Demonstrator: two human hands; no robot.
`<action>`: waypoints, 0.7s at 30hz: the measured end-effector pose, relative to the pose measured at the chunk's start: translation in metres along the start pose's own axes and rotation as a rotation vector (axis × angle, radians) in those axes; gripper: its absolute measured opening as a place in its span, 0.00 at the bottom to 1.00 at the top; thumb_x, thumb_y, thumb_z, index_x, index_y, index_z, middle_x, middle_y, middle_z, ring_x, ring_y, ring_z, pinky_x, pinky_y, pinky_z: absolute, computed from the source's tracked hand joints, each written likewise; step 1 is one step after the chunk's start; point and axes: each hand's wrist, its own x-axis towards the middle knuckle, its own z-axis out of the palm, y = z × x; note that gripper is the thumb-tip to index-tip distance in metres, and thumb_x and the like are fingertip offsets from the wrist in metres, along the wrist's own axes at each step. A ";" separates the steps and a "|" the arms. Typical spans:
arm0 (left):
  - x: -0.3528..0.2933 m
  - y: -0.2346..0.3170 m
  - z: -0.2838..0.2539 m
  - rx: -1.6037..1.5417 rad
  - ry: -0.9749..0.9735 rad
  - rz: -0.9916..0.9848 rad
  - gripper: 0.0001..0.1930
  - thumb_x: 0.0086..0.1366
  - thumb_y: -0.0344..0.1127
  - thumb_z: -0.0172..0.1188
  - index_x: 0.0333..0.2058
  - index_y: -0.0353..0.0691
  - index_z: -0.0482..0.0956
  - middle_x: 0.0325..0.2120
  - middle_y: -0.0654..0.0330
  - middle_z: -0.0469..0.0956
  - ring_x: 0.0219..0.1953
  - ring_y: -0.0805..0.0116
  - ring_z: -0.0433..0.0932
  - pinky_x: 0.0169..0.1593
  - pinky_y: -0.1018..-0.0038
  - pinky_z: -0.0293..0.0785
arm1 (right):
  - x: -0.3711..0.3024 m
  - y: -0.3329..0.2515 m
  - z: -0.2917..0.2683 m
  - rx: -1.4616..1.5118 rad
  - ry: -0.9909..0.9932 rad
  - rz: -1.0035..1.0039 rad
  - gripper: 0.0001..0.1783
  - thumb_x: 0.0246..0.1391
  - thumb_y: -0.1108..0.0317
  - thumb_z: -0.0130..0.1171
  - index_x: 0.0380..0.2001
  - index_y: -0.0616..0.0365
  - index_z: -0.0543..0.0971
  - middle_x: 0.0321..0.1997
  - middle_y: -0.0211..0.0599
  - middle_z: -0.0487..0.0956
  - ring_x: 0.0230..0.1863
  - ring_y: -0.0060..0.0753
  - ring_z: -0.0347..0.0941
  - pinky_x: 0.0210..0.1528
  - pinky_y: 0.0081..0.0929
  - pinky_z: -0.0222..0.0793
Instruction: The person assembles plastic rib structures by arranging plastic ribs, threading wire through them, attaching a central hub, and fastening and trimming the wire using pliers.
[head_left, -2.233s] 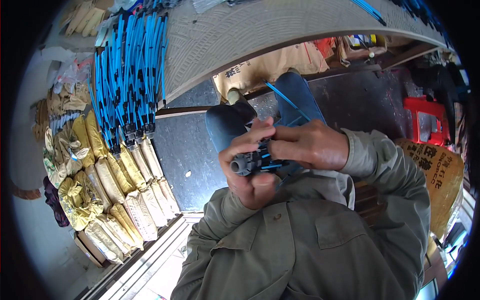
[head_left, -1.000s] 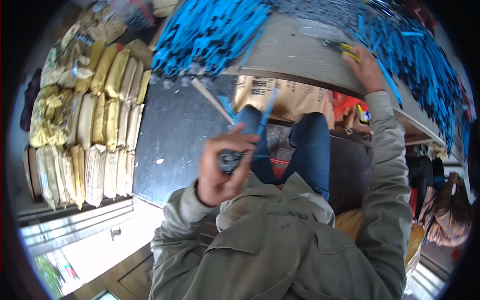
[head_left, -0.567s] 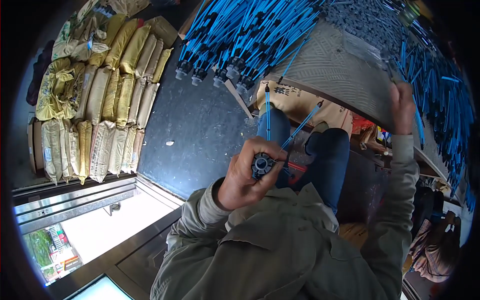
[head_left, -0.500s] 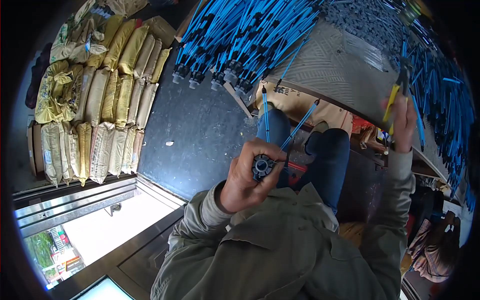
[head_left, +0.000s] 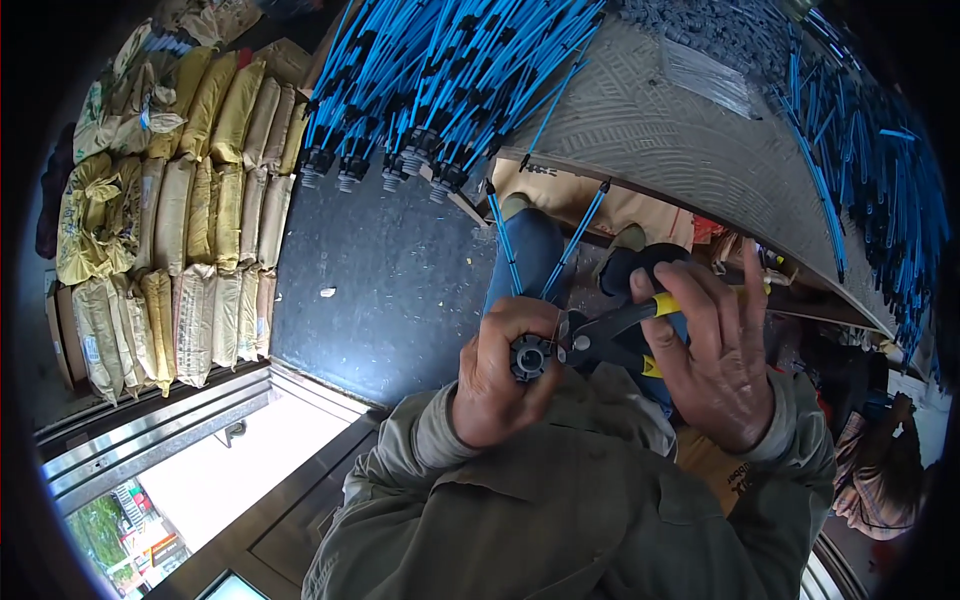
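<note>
Left grip (head_left: 488, 372) curls inward while right grip (head_left: 722, 365) extends its fingers (head_left: 697, 302) forward

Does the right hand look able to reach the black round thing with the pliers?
Probably yes: the right hand holds the yellow-handled pliers with their jaws close beside the black round fitting; little seems between.

Way open left of the left hand (head_left: 495, 390) across dark floor (head_left: 370, 270) to the stacked bags (head_left: 213, 205); ahead of it, two blue rods (head_left: 504, 237) splay toward the desk (head_left: 660, 140), and pliers (head_left: 615, 323) bridge the gap to the right hand (head_left: 715, 365). On the desk, a bare strip runs between the left rod pile (head_left: 440, 80), overhanging the edge, and the right rod heap (head_left: 880, 190), a flat pale bundle (head_left: 710, 75) sitting toward its far end.
</note>
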 end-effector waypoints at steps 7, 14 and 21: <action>-0.007 0.005 0.006 0.070 0.032 0.003 0.16 0.51 0.16 0.53 0.38 0.34 0.62 0.34 0.48 0.74 0.34 0.63 0.75 0.40 0.73 0.70 | 0.003 -0.003 -0.019 -0.297 -0.041 -0.218 0.12 0.54 0.70 0.52 0.39 0.67 0.71 0.49 0.44 0.67 0.46 0.46 0.68 0.56 0.52 0.59; -0.005 0.003 0.003 0.071 0.040 0.002 0.15 0.52 0.16 0.53 0.37 0.34 0.61 0.33 0.48 0.74 0.34 0.64 0.75 0.40 0.73 0.71 | 0.005 -0.006 -0.026 -0.160 -0.146 -0.146 0.11 0.52 0.70 0.54 0.37 0.66 0.71 0.44 0.47 0.69 0.39 0.46 0.69 0.40 0.43 0.64; 0.004 0.000 0.007 0.025 0.074 0.007 0.14 0.53 0.17 0.53 0.37 0.35 0.61 0.32 0.48 0.75 0.33 0.65 0.75 0.38 0.73 0.70 | -0.022 -0.013 0.069 0.229 0.295 0.017 0.09 0.48 0.71 0.59 0.33 0.61 0.73 0.41 0.38 0.69 0.37 0.37 0.67 0.34 0.34 0.64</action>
